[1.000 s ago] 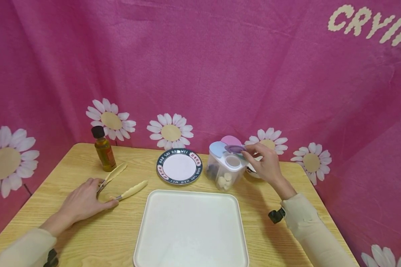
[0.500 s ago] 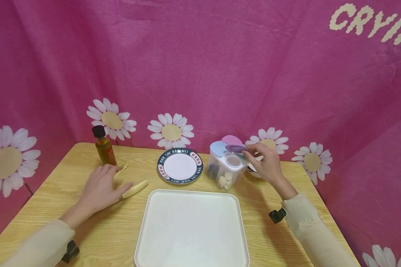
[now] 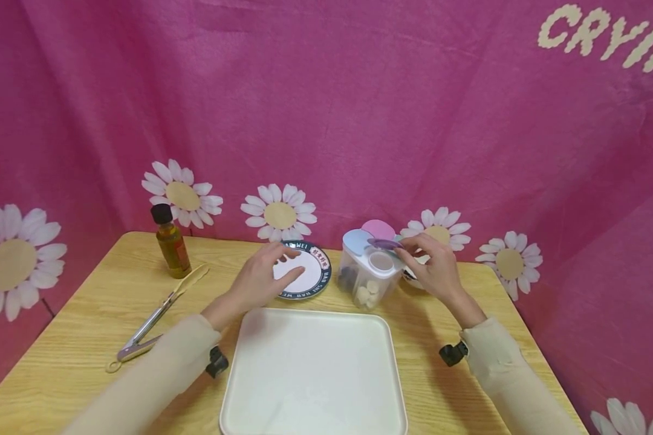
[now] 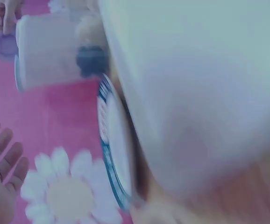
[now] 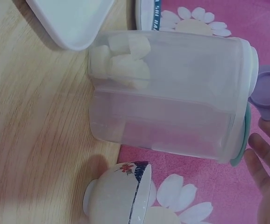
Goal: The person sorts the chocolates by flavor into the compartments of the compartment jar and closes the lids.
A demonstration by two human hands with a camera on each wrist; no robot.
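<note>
My right hand [image 3: 432,264] pinches the raised purple flap lid [image 5: 268,88] of a clear divided storage container [image 3: 371,279]. Beneath that lid a round opening shows in the container's white top. Pale round chunks [image 5: 125,60] lie in one compartment, and dark pieces [image 4: 92,60] in another. My left hand [image 3: 261,275] holds nothing; its fingers are spread and relaxed over the left part of a plate [image 3: 321,275] with a dark patterned rim. Tongs [image 3: 160,311] with cream tips lie spread on the table at the left, partly hidden by my left sleeve.
A large white tray [image 3: 312,374] lies at the front middle of the wooden table [image 3: 435,362]. An oil bottle [image 3: 172,244] with a black cap stands at the back left. Behind the container is a patterned bowl [image 5: 118,193]. A pink curtain [image 3: 326,121] hangs close behind the table.
My left hand has left the tongs and moved right, to over the plate. The tongs stay on the table. My right hand keeps its hold on the purple lid.
</note>
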